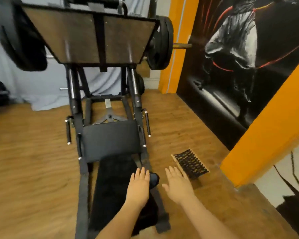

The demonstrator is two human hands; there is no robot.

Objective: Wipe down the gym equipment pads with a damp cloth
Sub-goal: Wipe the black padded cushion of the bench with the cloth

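Both hands reached forward with straight fingers, holding nothing: the left hand (139, 182) over the long black padded backrest (114, 187), the right hand (177, 184) above the wooden floor (33, 169).

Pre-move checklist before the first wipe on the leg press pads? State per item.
1. Cloth in hand: not ok. Left hand and right hand are both open with straight fingers, holding nothing.
2. Cloth located: cannot tell. No light cloth shows; a dark thing beside the left hand is too blurred to name.
3. Seat pad reachable: ok, directly ahead, nothing lying on it.
4. Back pad exposed: ok, the left hand is over its right edge.
5. Brush out of the way: ok, it lies on the floor right of the machine, near the right fingertips.
6. Picture sharp enough to judge dirt: not ok, motion blur.
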